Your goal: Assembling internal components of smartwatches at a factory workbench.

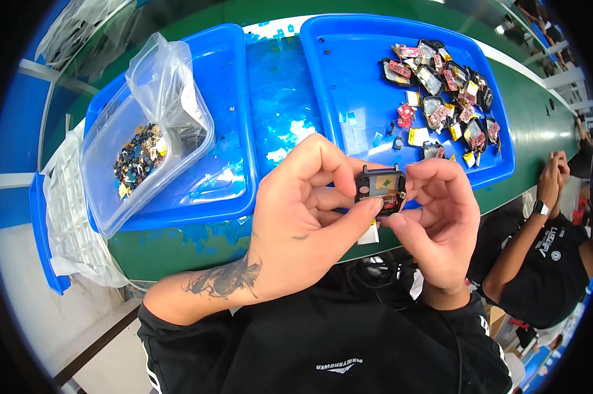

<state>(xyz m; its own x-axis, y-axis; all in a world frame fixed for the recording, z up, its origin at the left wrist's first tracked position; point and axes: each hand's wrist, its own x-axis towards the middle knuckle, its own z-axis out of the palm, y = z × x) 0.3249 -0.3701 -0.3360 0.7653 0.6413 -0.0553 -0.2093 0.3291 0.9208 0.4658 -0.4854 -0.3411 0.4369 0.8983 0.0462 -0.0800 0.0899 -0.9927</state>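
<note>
Black case (379, 191), who's got it?

Held between both hands, near the blue tray (355, 79). Left hand (303, 210) is pinching its left side, thumb over the near corner. Right hand (444, 230) curls at the right edge, can't tell if it's pinching. Looks squarish, no clear long axis.

1. We cannot see part of the black casing (382, 190) behind the left fingers (360, 218).
2. We find the small parts (139, 154) in the clear tub (106, 190) too small to name.
3. We see the co-worker (539, 276) cut off at right.
</note>
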